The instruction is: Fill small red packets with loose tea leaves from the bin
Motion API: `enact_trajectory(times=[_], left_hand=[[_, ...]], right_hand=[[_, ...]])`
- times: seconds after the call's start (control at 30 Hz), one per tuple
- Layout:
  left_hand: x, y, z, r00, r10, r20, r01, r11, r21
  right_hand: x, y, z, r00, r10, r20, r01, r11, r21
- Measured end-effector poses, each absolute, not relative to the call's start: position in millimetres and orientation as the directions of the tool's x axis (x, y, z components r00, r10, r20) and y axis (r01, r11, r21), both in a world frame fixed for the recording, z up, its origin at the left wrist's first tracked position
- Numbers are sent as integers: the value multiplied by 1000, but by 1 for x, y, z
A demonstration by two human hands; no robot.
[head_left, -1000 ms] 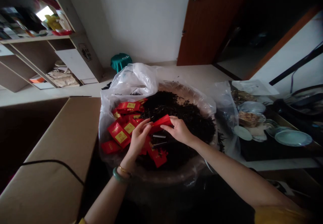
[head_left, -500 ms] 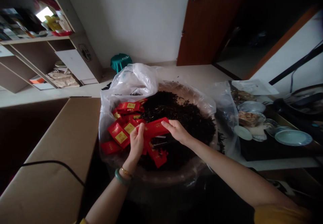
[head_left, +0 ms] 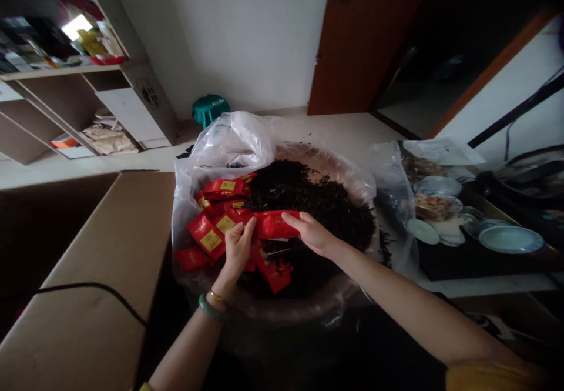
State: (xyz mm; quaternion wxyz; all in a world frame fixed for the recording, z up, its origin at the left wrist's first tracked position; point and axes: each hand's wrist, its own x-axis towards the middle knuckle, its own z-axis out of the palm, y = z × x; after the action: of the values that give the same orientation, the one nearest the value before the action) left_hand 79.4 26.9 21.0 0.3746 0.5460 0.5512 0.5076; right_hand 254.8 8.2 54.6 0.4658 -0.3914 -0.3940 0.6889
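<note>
Between my two hands a red tea packet (head_left: pixel 274 226) is stretched out, roughly level. My left hand (head_left: pixel 238 245) pinches its left end with the thumb on top, and my right hand (head_left: pixel 311 232) grips the right end the same way. Beneath it lies a heap of dark loose tea leaves (head_left: pixel 326 203) inside a round basket lined with a clear plastic bag (head_left: pixel 247 138). Several red packets with gold labels (head_left: pixel 210 239) are piled on the left side of the leaves. Another red packet (head_left: pixel 277 273), sprinkled with leaves, lies just below my hands.
An open cardboard box (head_left: pixel 101 261) stands at the left with a black cable across it. On the right, a low dark table (head_left: pixel 458 264) carries dishes and a pale plate (head_left: pixel 511 239). Behind are a shelf unit (head_left: pixel 152 109), a teal bin (head_left: pixel 210 110) and a brown door (head_left: pixel 352 50).
The red packet has turned from a slant to nearly level, and its surface looks fuller. My right hand has moved slightly down and right; my left hand has barely shifted.
</note>
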Motion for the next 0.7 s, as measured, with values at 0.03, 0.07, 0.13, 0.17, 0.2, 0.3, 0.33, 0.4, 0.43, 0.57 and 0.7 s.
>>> enact_trajectory(times=[0.03, 0.07, 0.13, 0.17, 0.2, 0.3, 0.33, 0.4, 0.43, 0.57, 0.7], left_hand=[[77, 29, 21, -96, 986, 137, 245, -110, 963], [75, 30, 22, -72, 986, 148, 277, -123, 953], [70, 32, 25, -57, 964, 259, 380, -219, 899], [69, 32, 27, -69, 930, 360, 455, -292, 841], [68, 31, 30, -71, 876, 477, 542, -367, 756], [69, 23, 33, 135, 708, 693, 753, -528, 393], [70, 20, 33, 257, 685, 682, 773, -569, 281], [73, 15, 30, 440, 659, 610, 764, -632, 132], [74, 14, 27, 483, 651, 586, 755, -648, 98], [75, 17, 20, 500, 643, 580, 727, -676, 123], [73, 22, 17, 540, 639, 547, 669, -721, 181]], right_hand=[[255, 8, 54, -277, 947, -164, -340, -256, -905], [255, 8, 54, -300, 940, -160, -341, -262, -903], [255, 9, 53, -341, 925, -167, -324, -282, -903], [255, 10, 52, -351, 920, -173, -309, -289, -906], [256, 12, 51, -353, 918, -178, -293, -289, -911], [255, 17, 50, -367, 915, -165, -253, -268, -930], [254, 17, 51, -384, 912, -147, -244, -253, -936], [252, 16, 53, -416, 904, -102, -219, -208, -953], [251, 14, 54, -429, 900, -84, -199, -184, -962], [248, 7, 60, -489, 868, -88, -94, -152, -984], [247, 7, 57, -526, 845, -96, -131, -192, -973]])
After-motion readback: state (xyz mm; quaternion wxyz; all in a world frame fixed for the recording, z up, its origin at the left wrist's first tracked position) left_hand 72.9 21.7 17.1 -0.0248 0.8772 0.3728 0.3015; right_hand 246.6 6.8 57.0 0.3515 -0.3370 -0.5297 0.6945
